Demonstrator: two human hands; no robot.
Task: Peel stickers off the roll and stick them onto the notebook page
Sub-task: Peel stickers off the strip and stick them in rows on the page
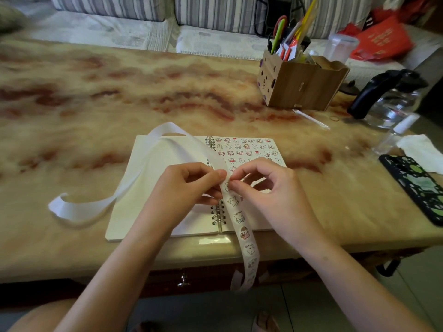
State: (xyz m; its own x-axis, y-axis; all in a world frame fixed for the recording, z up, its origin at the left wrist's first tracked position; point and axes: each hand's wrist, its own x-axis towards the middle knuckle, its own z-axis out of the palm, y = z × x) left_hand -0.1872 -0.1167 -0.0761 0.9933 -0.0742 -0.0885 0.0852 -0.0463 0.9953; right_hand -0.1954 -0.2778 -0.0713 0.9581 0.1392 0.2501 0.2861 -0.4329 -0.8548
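Observation:
An open spiral notebook lies on the marbled table; its right page carries several rows of small cartoon stickers. A long white sticker strip hangs from my hands over the table's front edge, with stickers still on it. The emptied backing tape loops away over the left page to the left. My left hand pinches the strip above the notebook's spine. My right hand meets it, thumb and forefinger pinched at a sticker on the strip.
A wooden organiser box with pens and scissors stands at the back right. A glass kettle with a black handle, a small spray bottle, a tissue and a patterned phone crowd the right edge.

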